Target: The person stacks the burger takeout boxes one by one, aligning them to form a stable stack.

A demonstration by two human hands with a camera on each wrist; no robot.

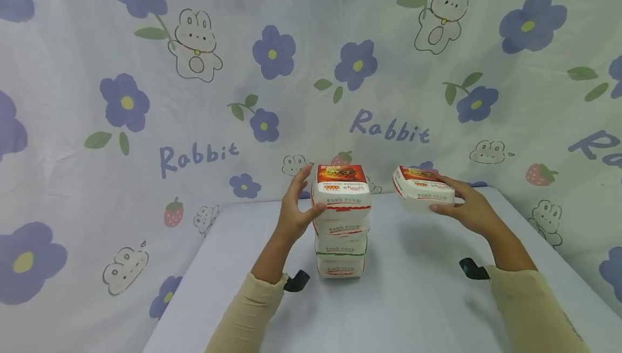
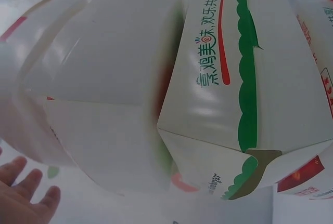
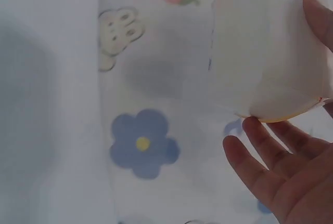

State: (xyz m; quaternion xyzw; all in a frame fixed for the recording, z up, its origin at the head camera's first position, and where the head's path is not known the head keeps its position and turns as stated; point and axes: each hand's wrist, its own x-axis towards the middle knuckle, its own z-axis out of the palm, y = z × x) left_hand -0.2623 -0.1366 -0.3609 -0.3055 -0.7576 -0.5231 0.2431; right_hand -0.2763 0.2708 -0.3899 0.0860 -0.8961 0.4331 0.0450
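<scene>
A stack of white burger boxes (image 1: 342, 250) stands on the table. The top burger box (image 1: 342, 204) has a red lid with a burger picture. My left hand (image 1: 295, 207) is at the left side of that top box, thumb by its front and fingers stretched up along the side. In the left wrist view, the spread fingers (image 2: 31, 190) show below the boxes, and one burger box (image 2: 208, 73) has a green scalloped edge. Off to the right, my right hand (image 1: 468, 207) pinches another burger box (image 1: 423, 187) above the table. Its pale side (image 3: 265, 42) shows in the right wrist view.
The white table (image 1: 389, 310) runs back to a hanging cloth (image 1: 311, 99) printed with rabbits, flowers and strawberries. A black strap piece (image 1: 296, 281) sits at the left wrist, and another black piece (image 1: 473, 269) at the right wrist.
</scene>
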